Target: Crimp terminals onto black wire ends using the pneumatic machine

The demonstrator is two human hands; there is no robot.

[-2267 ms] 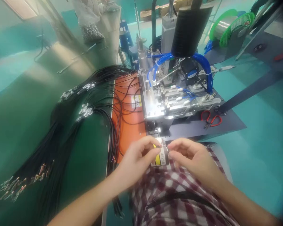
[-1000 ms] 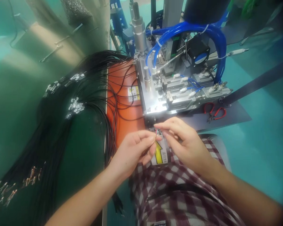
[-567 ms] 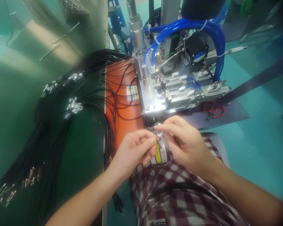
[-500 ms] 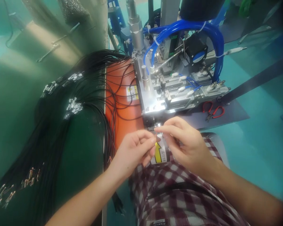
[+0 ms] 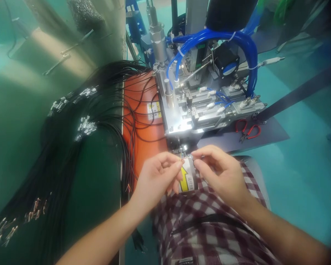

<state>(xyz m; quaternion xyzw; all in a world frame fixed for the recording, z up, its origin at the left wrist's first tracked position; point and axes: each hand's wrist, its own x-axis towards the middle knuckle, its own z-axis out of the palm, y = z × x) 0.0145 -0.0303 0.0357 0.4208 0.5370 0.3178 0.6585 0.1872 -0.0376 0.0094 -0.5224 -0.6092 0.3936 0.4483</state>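
My left hand (image 5: pixel 158 176) pinches a cable's thin coloured wires (image 5: pixel 181 156) between thumb and forefinger, with the wire tips pointing up. Most of that cable is hidden by the fingers. To the right, my right hand (image 5: pixel 219 171) is a short way off; its thumb and forefinger are slightly apart and I see nothing between them. Both hands are in front of the metal machine (image 5: pixel 182 123), close to its small front fixture (image 5: pixel 182 149). Below the fingertips is a white label with a yellow arrow (image 5: pixel 183 180).
Black cables (image 5: pixel 99 73) run in bundles over the green table (image 5: pixel 96 191) and the orange machine base (image 5: pixel 143 143). Red-handled cutters (image 5: pixel 248 130) lie on the grey plate at right. Blue air hoses (image 5: pixel 223 35) arch over the machine.
My right hand has drawn back slightly to the right, away from the wires in my left hand. The coloured wire tips now show more plainly. My left hand keeps its pinch.
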